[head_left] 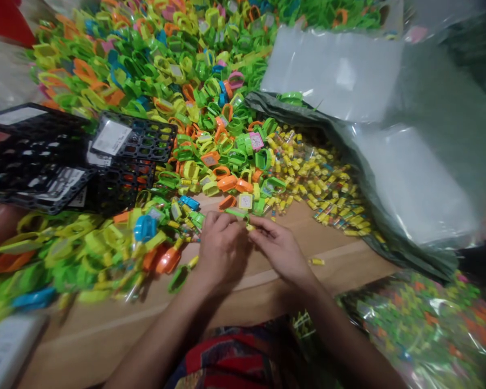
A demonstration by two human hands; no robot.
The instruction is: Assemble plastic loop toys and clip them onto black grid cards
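My left hand (222, 251) and my right hand (279, 249) meet in front of me above a wooden table (243, 286). A thin green plastic strap (237, 213) sticks out from the fingers of my left hand. My right fingertips pinch a small yellow tube (250, 227) at the strap's end. Just beyond my hands lies a large heap of plastic toy wristbands (214, 135) in green, orange, yellow and blue. Many small yellow tubes in transparent wrappers (316, 186) are spread to the right of the heap.
Black plastic grid trays (133, 135) lie stacked on the left, with white labels. Transparent plastic bags (332, 70) rest on a dark grey sheet (291, 105) to the right. A filled bag of colourful pieces (421, 324) sits at the near right.
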